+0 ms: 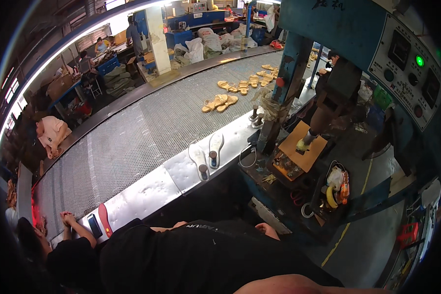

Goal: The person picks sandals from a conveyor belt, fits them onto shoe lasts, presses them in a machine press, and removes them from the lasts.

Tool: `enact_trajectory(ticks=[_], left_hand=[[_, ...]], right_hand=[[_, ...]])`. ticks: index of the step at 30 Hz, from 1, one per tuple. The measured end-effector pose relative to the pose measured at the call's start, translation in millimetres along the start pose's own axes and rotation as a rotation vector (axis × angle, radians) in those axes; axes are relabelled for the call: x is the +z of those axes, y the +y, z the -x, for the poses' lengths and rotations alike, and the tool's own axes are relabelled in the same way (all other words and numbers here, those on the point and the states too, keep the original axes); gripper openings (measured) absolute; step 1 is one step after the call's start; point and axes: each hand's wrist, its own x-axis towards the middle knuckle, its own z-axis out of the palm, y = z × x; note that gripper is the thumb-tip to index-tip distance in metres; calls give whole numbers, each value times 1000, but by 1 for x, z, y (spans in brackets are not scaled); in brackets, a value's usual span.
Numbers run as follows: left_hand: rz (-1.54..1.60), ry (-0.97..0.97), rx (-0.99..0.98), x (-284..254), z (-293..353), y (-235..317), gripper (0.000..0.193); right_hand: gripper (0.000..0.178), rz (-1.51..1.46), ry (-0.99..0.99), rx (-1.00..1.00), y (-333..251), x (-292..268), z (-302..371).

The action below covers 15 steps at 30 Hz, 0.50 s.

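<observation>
My right hand [268, 230] shows partly past the edge of my black shirt, below the front of the metal ledge; its fingers are too small and covered to read. Of my left hand [169, 228] only a strip of skin shows at the shirt's edge, with the fingers hidden. Neither touches anything I can make out. Ahead on the metal ledge [147, 193] lie two pale sole-shaped plates [199, 156], each with a dark round post. Further left, a red sole-shaped piece [103, 219] lies beside a dark phone-like device [93, 226].
Tan sandals [220, 102] sit on the wide mesh conveyor [132, 127]. At right stands a blue press machine [323, 19] with a control panel [409, 68] and a brown sheet [303, 146] under its head. A tray [330, 193] holds a banana. A co-worker's clasped hands [67, 218] rest at lower left.
</observation>
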Motion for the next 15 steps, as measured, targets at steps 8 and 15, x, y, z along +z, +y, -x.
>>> enact_trajectory(ticks=[8, 15], left_hand=[[51, 158, 96, -29, 22, 67, 28], [-90, 141, 252, -31, 40, 121, 49]], right_hand=[[35, 62, -112, 103, -8, 15, -6], [30, -61, -146, 121, 10, 35, -43]])
